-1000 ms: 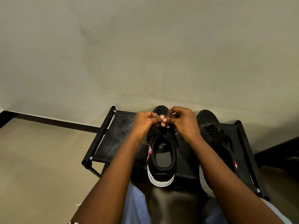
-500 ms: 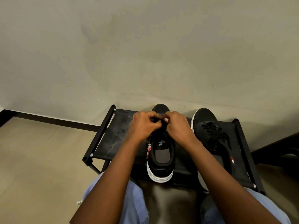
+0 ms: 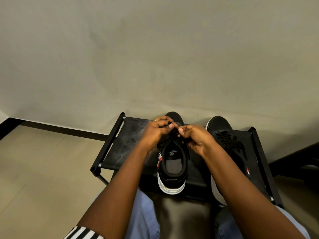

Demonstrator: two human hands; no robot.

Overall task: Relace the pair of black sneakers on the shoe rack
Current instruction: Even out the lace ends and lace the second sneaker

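- Nearest are blue denim knees (image 3: 143, 213) and a black-and-white striped sleeve (image 3: 82, 233) on the left arm. Neither is in the way of the work.
- A black sneaker with a white sole (image 3: 171, 169) stands on the black metal-framed shoe rack with a fabric shelf (image 3: 110, 142), heel towards the person.
- Over its eyelets, the left hand (image 3: 155, 133) and right hand (image 3: 196, 138) meet with fingers curled, each pinching the black lace (image 3: 166, 140). Slack runs down the sneaker's left side.
- This shoe looks to be on its upper eyelets. The fingers hide the exact hole, and the threading is not yet finished or tied.
- Just to the right, the second black sneaker (image 3: 218, 125) stands beside it, partly hidden by the right forearm. Its laces look threaded and bunched, so it is probably done.
- Beyond are a pale tiled floor (image 3: 43, 169), a dark skirting strip (image 3: 60, 130) and a plain grey wall (image 3: 155, 57).
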